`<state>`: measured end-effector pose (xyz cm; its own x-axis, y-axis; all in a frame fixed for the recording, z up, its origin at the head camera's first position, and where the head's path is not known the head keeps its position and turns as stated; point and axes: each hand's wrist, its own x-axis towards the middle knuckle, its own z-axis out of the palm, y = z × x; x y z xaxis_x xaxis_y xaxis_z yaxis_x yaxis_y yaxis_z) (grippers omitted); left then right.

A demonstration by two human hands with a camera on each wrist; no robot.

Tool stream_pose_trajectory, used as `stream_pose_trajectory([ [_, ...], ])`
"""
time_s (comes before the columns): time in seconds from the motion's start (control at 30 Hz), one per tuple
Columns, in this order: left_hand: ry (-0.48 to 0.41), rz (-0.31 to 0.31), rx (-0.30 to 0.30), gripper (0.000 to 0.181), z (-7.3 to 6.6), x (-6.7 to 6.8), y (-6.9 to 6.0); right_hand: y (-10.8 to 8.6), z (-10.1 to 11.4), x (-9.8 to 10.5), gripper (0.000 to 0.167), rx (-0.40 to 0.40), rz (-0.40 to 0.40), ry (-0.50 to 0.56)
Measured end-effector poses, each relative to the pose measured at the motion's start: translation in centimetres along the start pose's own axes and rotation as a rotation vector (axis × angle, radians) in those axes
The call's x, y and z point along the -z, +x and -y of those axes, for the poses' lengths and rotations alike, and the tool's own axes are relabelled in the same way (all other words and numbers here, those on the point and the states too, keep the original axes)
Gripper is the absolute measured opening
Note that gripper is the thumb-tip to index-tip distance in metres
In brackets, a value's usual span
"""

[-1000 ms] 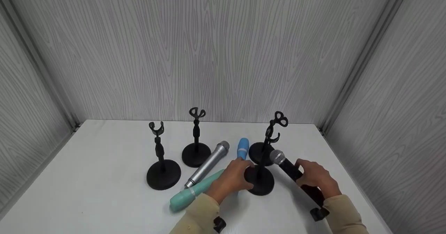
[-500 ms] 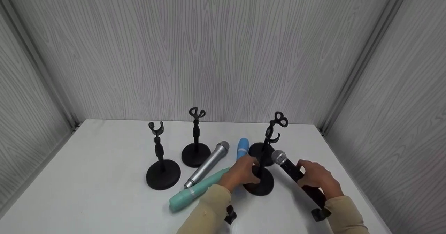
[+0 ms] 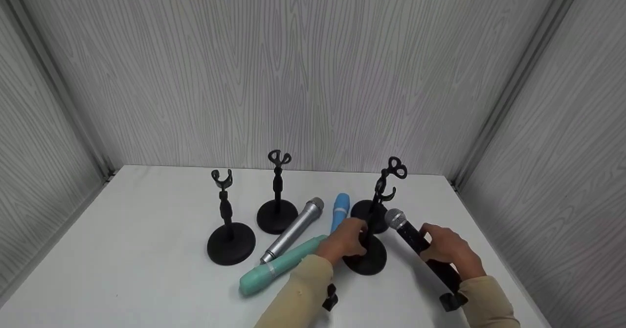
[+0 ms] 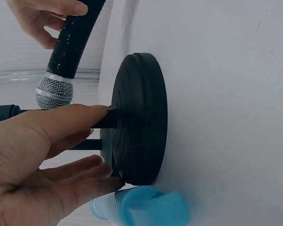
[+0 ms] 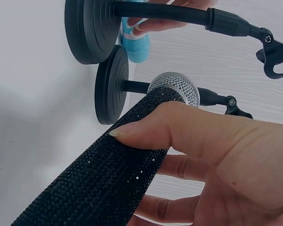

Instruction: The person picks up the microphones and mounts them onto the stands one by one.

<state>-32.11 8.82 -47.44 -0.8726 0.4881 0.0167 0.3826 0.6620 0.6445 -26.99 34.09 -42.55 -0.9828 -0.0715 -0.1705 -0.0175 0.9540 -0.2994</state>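
My left hand [image 3: 348,237] is at the pole of the nearest black microphone stand [image 4: 144,117], just above its round base. In the left wrist view the thumb lies across the pole, with a fingertip behind it. My right hand [image 3: 447,250] grips a black microphone [image 5: 99,160] by its sparkly handle. The microphone slants above the table, its silver mesh head [image 3: 395,218] towards the stands. A blue microphone [image 3: 341,209] lies left of the stand, partly hidden by my left hand. Under my left forearm extends a teal microphone [image 3: 269,272], beside a silver one [image 3: 296,230].
Close behind the held stand is another microphone stand [image 3: 362,209]. Two more stands, one at the left [image 3: 231,245] and one at the back [image 3: 277,215], rise from the white table [image 3: 146,250]. Grey wood-grain panels [image 3: 293,74] enclose the back and sides.
My left hand has moved right, from beside the stand's base to its pole. The right hand keeps hold of the black microphone with little movement.
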Motion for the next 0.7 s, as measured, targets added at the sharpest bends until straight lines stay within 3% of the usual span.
stream_pose_trajectory([
  [0.17,0.014,0.022,0.061,0.042,-0.3,-0.3,0.5,-0.1,0.0,0.0,0.048,0.008,-0.001,0.0],
  [0.37,0.053,0.031,0.09,0.039,-0.8,-0.4,0.4,0.0,-0.1,0.1,0.049,0.019,-0.011,-0.012],
  [0.7,0.059,-0.029,0.105,0.023,-1.0,-1.0,0.4,0.0,-0.3,0.2,0.05,0.017,-0.019,-0.003],
])
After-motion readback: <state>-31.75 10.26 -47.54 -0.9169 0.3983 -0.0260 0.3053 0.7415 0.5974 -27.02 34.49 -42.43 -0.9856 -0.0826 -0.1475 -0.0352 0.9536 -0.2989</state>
